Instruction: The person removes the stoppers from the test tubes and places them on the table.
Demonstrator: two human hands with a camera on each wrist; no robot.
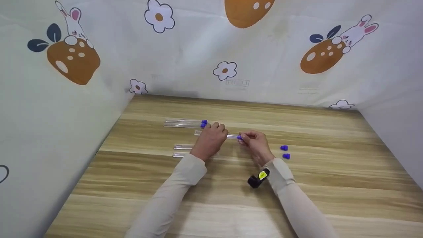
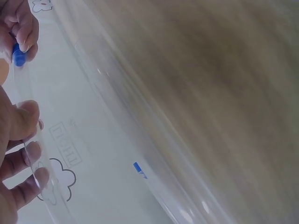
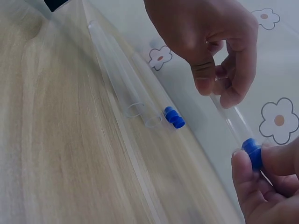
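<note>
My left hand [image 1: 211, 138] grips a clear test tube [image 1: 233, 136] between thumb and fingertips, raised off the table with its length running left to right. At its right end sits a blue stopper [image 3: 252, 153], which my right hand [image 1: 257, 145] pinches between thumb and fingers. In the right wrist view the stopper meets the tube's end; how deep it sits is not clear. Behind the left hand lie two tubes [image 1: 181, 124] with blue stoppers [image 1: 203, 124] at their right ends. Two tubes without stoppers [image 3: 135, 109] lie nearer, partly hidden in the head view by the left hand.
Two loose blue stoppers [image 1: 284, 147] lie to the right of the right hand on the wood-grain table [image 1: 330, 185]. A black wrist camera [image 1: 257, 179] juts from the right sleeve. A pale patterned curtain [image 1: 191, 66] borders the table at the back and sides.
</note>
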